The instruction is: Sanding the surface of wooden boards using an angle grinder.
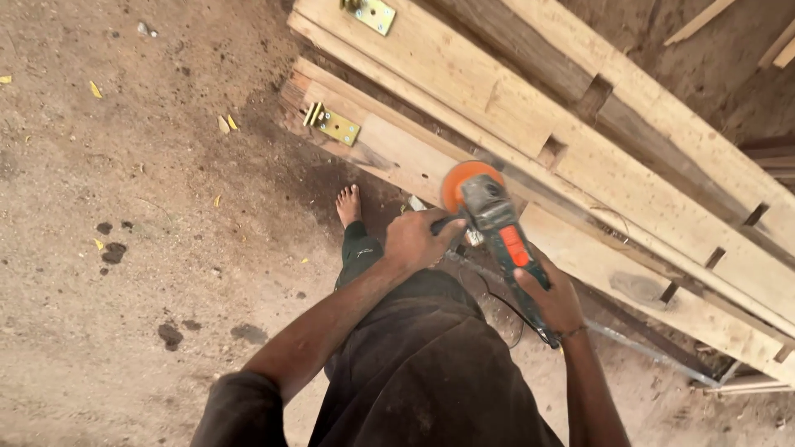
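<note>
At centre frame my left hand [418, 240] has its fingers clamped on the side handle and my right hand [553, 300] on the body of an angle grinder [497, 219], its orange disc [464, 180] on a wooden beam [397, 153], mid-sanding; steady pressure seems needed.
</note>
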